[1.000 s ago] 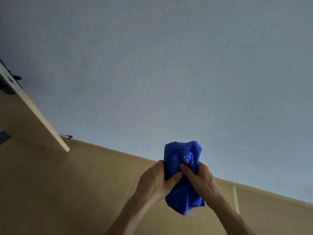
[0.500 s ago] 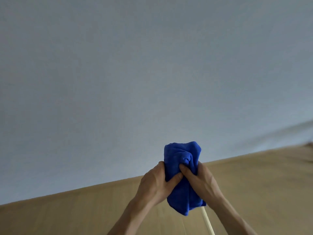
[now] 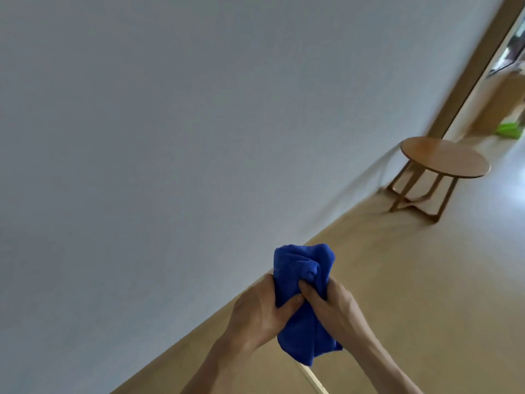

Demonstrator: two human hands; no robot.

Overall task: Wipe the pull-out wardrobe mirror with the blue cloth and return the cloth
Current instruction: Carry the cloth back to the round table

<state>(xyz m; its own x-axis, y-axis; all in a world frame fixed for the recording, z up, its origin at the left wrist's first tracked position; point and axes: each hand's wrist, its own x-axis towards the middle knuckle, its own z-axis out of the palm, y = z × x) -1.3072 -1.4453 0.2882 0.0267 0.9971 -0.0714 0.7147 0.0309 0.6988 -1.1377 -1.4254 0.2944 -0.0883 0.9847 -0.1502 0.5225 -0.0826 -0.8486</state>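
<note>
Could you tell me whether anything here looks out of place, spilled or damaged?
Nothing stands out. Both hands, left and right, grip the bunched cloth; the round table stands upright by the wall. A blurred green thing lies beyond the doorway.

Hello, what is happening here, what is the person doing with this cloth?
A person holds a bunched blue cloth in front of them with both hands, the left hand and right hand gripping it from either side. Ahead are a pale wall and a round wooden table on the floor. No mirror is in view.
</note>
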